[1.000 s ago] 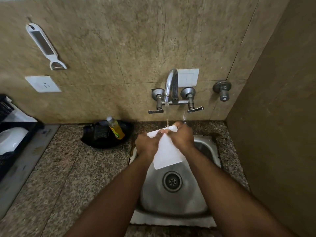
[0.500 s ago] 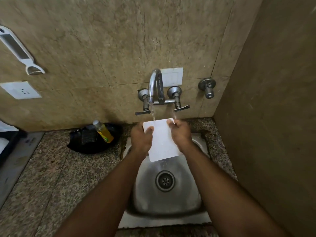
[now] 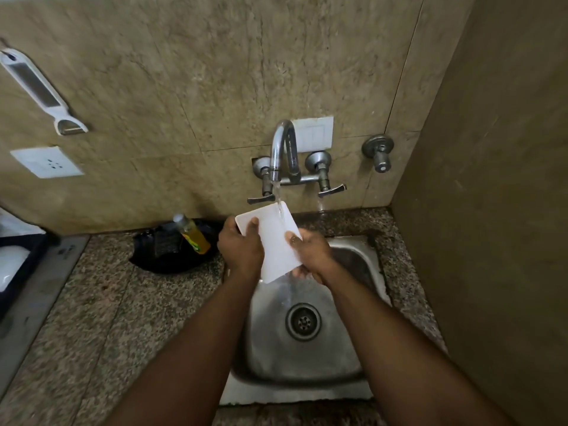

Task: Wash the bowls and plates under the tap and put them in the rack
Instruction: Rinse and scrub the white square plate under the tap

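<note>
since the earlier frame the plate (image 3: 275,241) has tilted, its top edge leaning left under the tap (image 3: 281,149). one yellow bottle (image 3: 192,232) lies left; then the left hand (image 3: 242,247) and right hand (image 3: 310,252) grip that one white plate over one sink (image 3: 353,373), thumbs curled onto its face.

Single head-worn wide-angle view, looking steeply down and forward, close above the steel sink (image 3: 307,358), facing the tiled wall (image 3: 199,72).

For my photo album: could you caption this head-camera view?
Both hands, left hand and right hand, hold a white plate under the running tap above the steel sink.
</note>
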